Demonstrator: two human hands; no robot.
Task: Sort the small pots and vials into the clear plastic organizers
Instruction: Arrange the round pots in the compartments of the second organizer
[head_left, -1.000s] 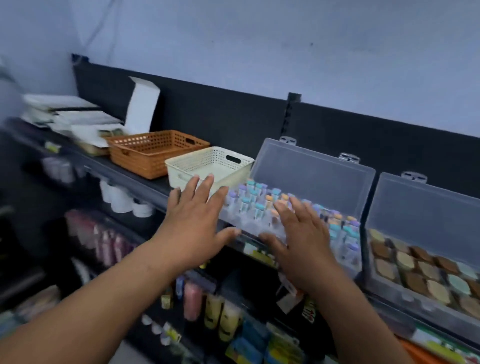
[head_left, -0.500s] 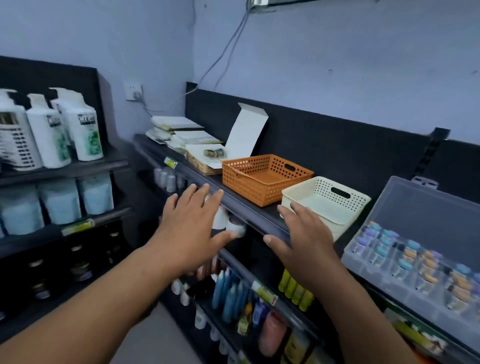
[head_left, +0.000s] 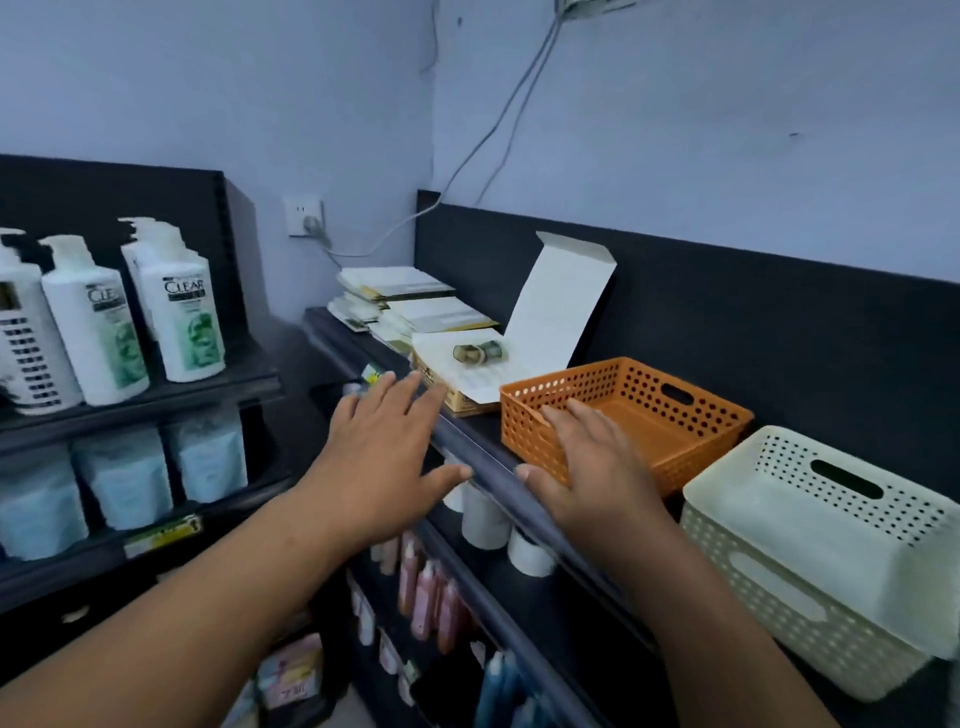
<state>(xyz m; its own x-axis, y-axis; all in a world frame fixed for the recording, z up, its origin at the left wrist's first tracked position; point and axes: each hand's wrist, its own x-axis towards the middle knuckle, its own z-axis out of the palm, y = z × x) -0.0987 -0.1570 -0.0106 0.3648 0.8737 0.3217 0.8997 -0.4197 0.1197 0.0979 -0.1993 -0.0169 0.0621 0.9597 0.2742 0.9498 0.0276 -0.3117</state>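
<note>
Left hand (head_left: 382, 457) spread flat, empty, over the shelf's (head_left: 493, 474) front edge, right hand (head_left: 582, 467) released, fingers straight, before the orange basket's (head_left: 524, 434) near wall, cream basket (head_left: 779, 597) beside it, clear organizers not in sight.

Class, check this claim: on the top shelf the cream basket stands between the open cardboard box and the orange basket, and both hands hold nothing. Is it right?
No. The head view shows the orange basket in the middle, between the open cardboard box and the cream basket. The rest holds: the left hand and the right hand hold nothing.
</note>
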